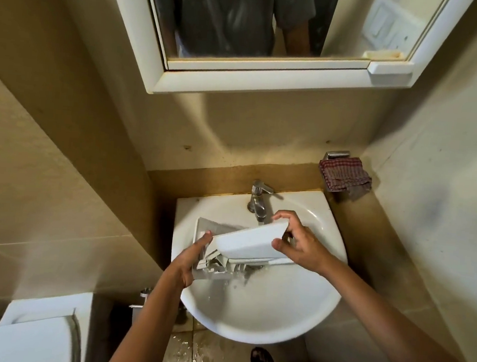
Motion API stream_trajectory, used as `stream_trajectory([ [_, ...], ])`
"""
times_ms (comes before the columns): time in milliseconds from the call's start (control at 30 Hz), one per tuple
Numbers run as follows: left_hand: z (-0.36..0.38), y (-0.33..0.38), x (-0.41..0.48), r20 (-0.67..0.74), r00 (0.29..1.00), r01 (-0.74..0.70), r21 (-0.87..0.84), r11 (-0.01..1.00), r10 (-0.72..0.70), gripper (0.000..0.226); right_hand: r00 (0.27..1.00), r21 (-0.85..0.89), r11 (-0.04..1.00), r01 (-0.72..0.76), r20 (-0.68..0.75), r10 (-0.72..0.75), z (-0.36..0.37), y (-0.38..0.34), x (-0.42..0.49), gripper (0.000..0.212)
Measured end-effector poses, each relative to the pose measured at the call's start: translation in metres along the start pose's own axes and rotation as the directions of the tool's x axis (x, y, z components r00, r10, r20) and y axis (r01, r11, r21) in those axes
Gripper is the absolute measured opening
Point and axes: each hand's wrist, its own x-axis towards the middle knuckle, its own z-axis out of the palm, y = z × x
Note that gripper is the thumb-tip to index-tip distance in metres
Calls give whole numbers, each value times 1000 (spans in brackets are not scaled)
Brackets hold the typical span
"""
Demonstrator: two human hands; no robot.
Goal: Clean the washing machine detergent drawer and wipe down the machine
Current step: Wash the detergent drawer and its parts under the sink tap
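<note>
Both our hands gripped the white detergent drawer [246,243], tilted over the sink [277,314] just beside the tap [258,200], left hand [188,258] curled round its left end, right hand [298,243] pinching its right end, checked cloth [344,174] at the far right.

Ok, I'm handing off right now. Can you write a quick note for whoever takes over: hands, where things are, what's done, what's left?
Hands: left hand grips the left end of the detergent drawer; right hand grips the right end of its white front panel.
Things: the drawer is held tilted over the sink, just below the tap, and water drips from its underside. A checked cloth hangs at the wall to the right.
Done: drawer out and at the sink, wet.
Left: finish cleaning it, refit it, and wipe the machine, which is not in view.
</note>
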Motion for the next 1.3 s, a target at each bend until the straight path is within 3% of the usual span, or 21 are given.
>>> stream_trajectory([
  [67, 5, 2, -9, -64, 997, -42, 12, 999, 42, 81, 986, 244, 965, -96, -109, 126, -6, 1, 8, 31],
  [133, 10, 7, -20, -117, 989, -79, 68, 995, 87, 67, 909, 293, 930, -220, -283, 305, -14, 8, 31, 11],
  [200, 15, 7, -24, -176, 976, -109, 102, 989, 126, 55, 841, 142, 915, -378, -361, 404, -21, 18, 60, 16],
  [300, 18, 4, -25, -212, 966, -130, 101, 986, 149, 49, 884, -170, 877, -450, -225, 410, -24, 12, 98, 37],
  [400, 24, 5, -34, -223, 962, -152, 37, 988, 156, 48, 890, -249, 855, -455, -143, 432, -20, -4, 122, 32],
  [533, 30, 4, -43, -195, 962, -197, -11, 980, 191, 49, 858, -360, 779, -514, -223, 463, -8, -12, 132, 23],
  [667, 35, 7, -51, -188, 940, -282, 43, 958, 285, 53, 886, -402, 790, -463, -185, 426, 6, -25, 129, 8],
  [800, 37, 11, -51, -240, 909, -320, 120, 940, 341, 70, 859, -204, 837, -507, -42, 510, -8, -25, 117, 14],
  [933, 41, 14, -58, -232, 898, -346, 151, 926, 373, 88, 837, 12, 844, -536, -123, 534, -2, -24, 103, 34],
  [1033, 47, 17, -68, -222, 885, -372, 192, 908, 409, 80, 779, 302, 742, -599, 3, 627, 10, -40, 101, 43],
  [1133, 51, 23, -80, -202, 856, -406, 308, 861, 476, 74, 720, 413, 602, -683, 243, 651, 14, -55, 97, 63],
  [1200, 54, 28, -89, -175, 828, -428, 414, 803, 532, 71, 720, 429, 583, -690, 325, 613, 16, -61, 94, 59],
  [1300, 57, 34, -102, -119, 799, -437, 560, 704, 590, 76, 736, 413, 613, -674, 301, 606, 17, -70, 86, 31],
])
